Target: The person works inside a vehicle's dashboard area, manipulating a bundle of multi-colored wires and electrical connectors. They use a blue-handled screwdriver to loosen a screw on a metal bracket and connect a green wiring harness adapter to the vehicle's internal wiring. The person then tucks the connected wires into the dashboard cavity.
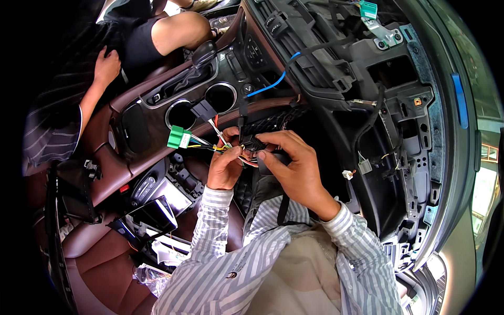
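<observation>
Both of my hands meet in front of the centre console. Between the thumb and fingers of my right hand [294, 160] is a black wiring connector [253, 144]. My left hand [227, 165] pinches the bundle of coloured wires [215, 147] beside it, its fingers closed. From this wiring harness a green plug [179, 137] sticks out to the left, and a dark grey plug [203, 111] lies above it over the cup holders. Parts of the connector are hidden behind my fingers.
Stripped dashboard [336, 68] at upper right, with a blue pry tool [275, 86] hanging out. Gear lever [203, 54] and cup holders [220, 97] lie ahead. Another person's hand [106, 67] rests at left. Removed screen parts [160, 212] lie on the seat [105, 273].
</observation>
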Demonstrator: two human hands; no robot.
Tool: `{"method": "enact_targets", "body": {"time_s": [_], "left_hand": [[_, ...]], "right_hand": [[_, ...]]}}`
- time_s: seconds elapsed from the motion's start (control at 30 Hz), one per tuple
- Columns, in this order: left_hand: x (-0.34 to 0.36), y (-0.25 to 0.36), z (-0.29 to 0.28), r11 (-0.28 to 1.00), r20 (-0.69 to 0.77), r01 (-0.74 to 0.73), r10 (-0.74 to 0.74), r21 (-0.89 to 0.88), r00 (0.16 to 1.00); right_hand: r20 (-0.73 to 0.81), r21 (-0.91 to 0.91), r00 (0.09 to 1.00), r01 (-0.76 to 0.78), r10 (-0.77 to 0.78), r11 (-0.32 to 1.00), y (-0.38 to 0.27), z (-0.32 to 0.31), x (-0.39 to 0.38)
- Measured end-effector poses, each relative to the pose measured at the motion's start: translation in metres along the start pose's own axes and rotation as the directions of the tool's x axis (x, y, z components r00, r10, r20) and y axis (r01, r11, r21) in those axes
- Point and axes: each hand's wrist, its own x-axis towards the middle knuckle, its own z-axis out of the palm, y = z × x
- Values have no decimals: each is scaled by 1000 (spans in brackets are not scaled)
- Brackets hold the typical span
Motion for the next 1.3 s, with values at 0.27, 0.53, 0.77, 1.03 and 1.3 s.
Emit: {"method": "enact_targets", "body": {"time_s": [0.27,0.53,0.77,1.03,1.3], "left_hand": [[1,-4,11,991,-104,-124,128,39,986],[0,-2,14,973,-25,-218,221,78,975],[-5,-3,13,966,-22,-228,232,125,972],[-5,3,21,972,5,-217,217,85,976],[-7,2,8,981,66,-122,133,-148,989]], "right_hand": [[22,278,960,-273,277,921,2,-6,-3],[64,334,955,-293,289,896,0,-11,-6],[113,308,957,-288,266,907,6,-13,-13],[98,390,929,-365,356,845,11,-15,-15],[83,474,878,-451,471,756,11,-16,-15]]}}
